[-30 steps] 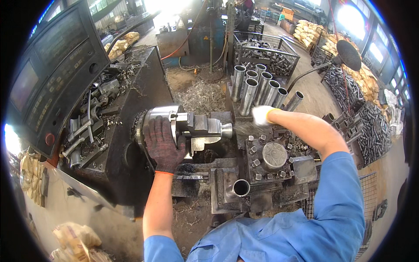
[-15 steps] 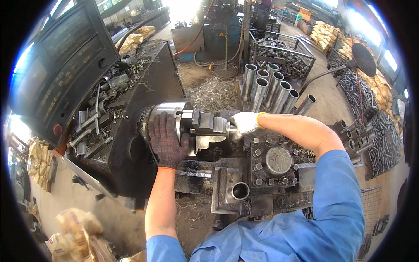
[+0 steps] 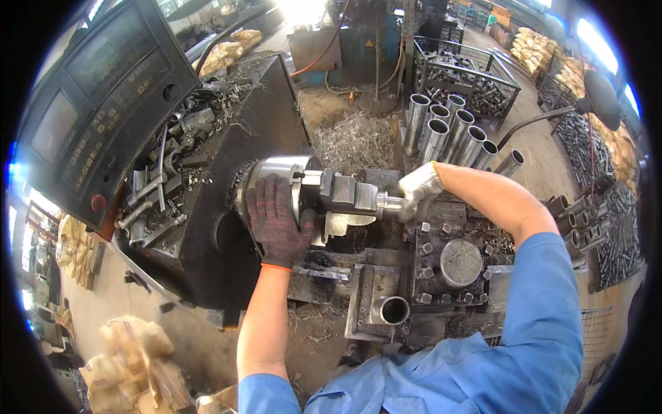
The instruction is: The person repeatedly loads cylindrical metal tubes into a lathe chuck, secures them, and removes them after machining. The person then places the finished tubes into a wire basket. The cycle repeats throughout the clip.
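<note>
A lathe chuck [image 3: 284, 168] with stepped jaws [image 3: 348, 193] stands in front of me. My left hand [image 3: 277, 215], in a dark grey-red glove, lies with outstretched fingers against the chuck's near side and holds nothing. From the jaws' right end a shiny round metal part [image 3: 390, 202] sticks out. Around its outer end curl the fingers of my right hand [image 3: 419, 188], in a white glove with a grimy fingertip area. The fingertips are slightly blurred, and the part's far end is hidden by them.
Below my right hand sits a tool post [image 3: 460, 263] with several square-headed bolts, beside a block with a round bore [image 3: 394, 310]. Several upright steel tubes [image 3: 436, 138] stand beyond. A control panel [image 3: 103, 103] rises at left; a lamp [image 3: 601, 100] reaches in at right.
My right hand has shifted rightward, away from the jaws, and more of the shiny part shows between them. My left hand stays on the chuck. The whole view has shifted slightly.
</note>
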Tool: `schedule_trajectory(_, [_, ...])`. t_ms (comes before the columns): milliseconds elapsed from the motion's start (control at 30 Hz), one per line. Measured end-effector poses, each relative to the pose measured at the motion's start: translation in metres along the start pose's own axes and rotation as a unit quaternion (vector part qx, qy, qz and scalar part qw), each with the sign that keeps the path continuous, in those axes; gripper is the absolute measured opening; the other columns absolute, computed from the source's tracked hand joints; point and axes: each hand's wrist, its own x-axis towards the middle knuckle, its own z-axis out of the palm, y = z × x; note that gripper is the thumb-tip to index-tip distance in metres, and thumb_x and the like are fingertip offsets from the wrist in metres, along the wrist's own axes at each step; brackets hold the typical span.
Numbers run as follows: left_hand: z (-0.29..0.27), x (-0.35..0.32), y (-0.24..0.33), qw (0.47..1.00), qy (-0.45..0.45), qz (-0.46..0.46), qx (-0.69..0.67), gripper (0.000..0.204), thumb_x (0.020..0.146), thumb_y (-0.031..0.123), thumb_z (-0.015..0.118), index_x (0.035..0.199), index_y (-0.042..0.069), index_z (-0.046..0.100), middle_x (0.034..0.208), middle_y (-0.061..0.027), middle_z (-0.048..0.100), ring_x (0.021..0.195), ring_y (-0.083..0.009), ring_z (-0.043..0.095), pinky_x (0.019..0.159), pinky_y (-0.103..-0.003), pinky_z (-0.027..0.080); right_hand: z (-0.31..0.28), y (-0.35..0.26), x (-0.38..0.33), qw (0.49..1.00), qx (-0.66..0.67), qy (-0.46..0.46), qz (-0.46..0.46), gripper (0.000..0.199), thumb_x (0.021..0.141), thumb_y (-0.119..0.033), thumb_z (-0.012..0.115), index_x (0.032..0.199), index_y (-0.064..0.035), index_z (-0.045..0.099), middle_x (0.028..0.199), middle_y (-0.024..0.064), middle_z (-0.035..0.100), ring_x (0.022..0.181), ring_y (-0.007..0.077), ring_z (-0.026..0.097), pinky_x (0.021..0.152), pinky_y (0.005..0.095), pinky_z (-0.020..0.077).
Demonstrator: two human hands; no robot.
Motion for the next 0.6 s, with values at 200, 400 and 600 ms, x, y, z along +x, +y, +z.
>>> schedule_trajectory(200, [0.001,-0.002,-0.001,1.0,-0.006,-0.009,-0.029,0.085,0.08,0.04,0.072,0.15,-0.001,0.047,0.157,-0.0218,0.046,0.15,-0.0432,0.037,0.127,-0.064,0.021,0.053,-0.016,-0.029,0.834,-0.475,0.276,-0.048,0.072,0.08,-0.031,0.08,0.136,0.0057,0.051,0.109,0.028,0.072,0.102,0.0382,0.073,0.083,0.047,0.0581])
schedule_trajectory(400, [0.006,-0.004,-0.003,0.999,-0.005,-0.016,-0.031,0.088,0.081,0.047,0.07,0.151,0.0,0.046,0.158,-0.0213,0.046,0.153,-0.0421,0.034,0.128,-0.063,0.019,0.026,-0.026,-0.021,0.888,-0.425,0.167,-0.06,0.076,0.082,-0.046,0.084,0.131,0.0072,0.062,0.114,0.0237,0.076,0.107,0.03,0.074,0.092,0.04,0.0581])
schedule_trajectory(600, [0.009,-0.005,-0.005,0.999,0.033,0.006,-0.025,0.086,0.086,0.053,0.065,0.152,0.0,0.046,0.158,-0.0209,0.046,0.152,-0.0427,0.037,0.127,-0.064,0.021,-0.014,-0.019,0.02,0.929,-0.362,0.06,0.05,0.04,0.088,-0.036,0.083,0.095,0.0034,0.08,0.1,0.0106,0.081,0.101,0.0139,0.074,0.085,0.0298,0.0606])
